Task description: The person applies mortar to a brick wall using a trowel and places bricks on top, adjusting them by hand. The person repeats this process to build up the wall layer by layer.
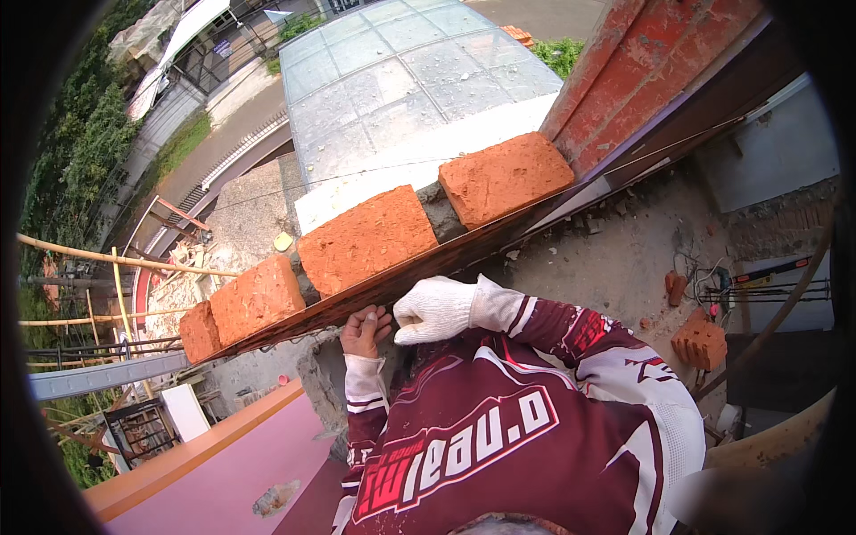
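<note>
My right hand (434, 311), in a white knitted glove, is closed in front of the wall's near face. Beside it on the left, my bare left hand (366, 332) has its fingers curled together. What either hand pinches, if anything, is too small to make out. Just beyond them runs a narrow brick wall (392, 290), rising slantwise to the right. Several orange bricks lie along its top, among them a broad middle brick (367, 241) and a right-hand brick (506, 178). Grey mortar (440, 214) fills the gaps between these bricks.
A thin string (374, 168) stretches behind the bricks. Beyond and below lies a dusty glass-panelled roof (419, 76). A red post (642, 76) stands at the wall's right end. Bamboo poles (125, 254) cross at left. Loose bricks (698, 341) lie on the floor at right.
</note>
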Demonstrator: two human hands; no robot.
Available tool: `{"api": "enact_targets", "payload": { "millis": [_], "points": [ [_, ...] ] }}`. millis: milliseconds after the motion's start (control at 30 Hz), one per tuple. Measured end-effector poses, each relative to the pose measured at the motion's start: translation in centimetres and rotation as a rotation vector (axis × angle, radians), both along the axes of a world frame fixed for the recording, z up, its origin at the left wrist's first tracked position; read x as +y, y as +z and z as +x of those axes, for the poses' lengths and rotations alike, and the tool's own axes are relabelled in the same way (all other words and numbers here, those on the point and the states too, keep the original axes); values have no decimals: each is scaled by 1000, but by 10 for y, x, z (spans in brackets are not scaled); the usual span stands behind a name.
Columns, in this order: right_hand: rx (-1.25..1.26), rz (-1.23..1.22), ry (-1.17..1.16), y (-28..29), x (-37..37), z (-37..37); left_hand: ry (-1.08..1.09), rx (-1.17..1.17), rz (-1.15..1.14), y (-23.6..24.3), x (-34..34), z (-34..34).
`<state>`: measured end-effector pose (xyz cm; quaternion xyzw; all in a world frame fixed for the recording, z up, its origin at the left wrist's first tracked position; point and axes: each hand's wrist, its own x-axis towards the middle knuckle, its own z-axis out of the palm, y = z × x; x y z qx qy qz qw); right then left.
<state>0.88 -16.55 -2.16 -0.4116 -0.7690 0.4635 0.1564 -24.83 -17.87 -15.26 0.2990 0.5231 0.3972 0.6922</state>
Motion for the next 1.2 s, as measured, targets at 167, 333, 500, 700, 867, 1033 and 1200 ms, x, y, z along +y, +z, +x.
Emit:
{"api": "enact_targets", "payload": {
  "millis": [167,333,500,700,867,1033,1200],
  "points": [
    [54,211,-568,-7,-17,-13,-286,208,-137,-68,-1,-58],
    [53,101,-770,-14,-40,-47,-791,351,-30,-151,9,-140],
    [-233,-194,-974,-92,-118,-95,-1161,410,-127,-192,11,-194],
    [-312,-896,-1774,-271,-321,-152,-1429,650,-130,-201,27,-208],
    [-296,-1373,-1839,-310,-451,-223,-1530,790,-114,-204,34,-202],
    [-72,-1343,-1900,-272,-450,-248,-1609,928,-123,-208,19,-197],
    [-15,-1342,-1770,-300,-447,-211,-1629,1105,-186,-230,-25,-215]
  ]
}}
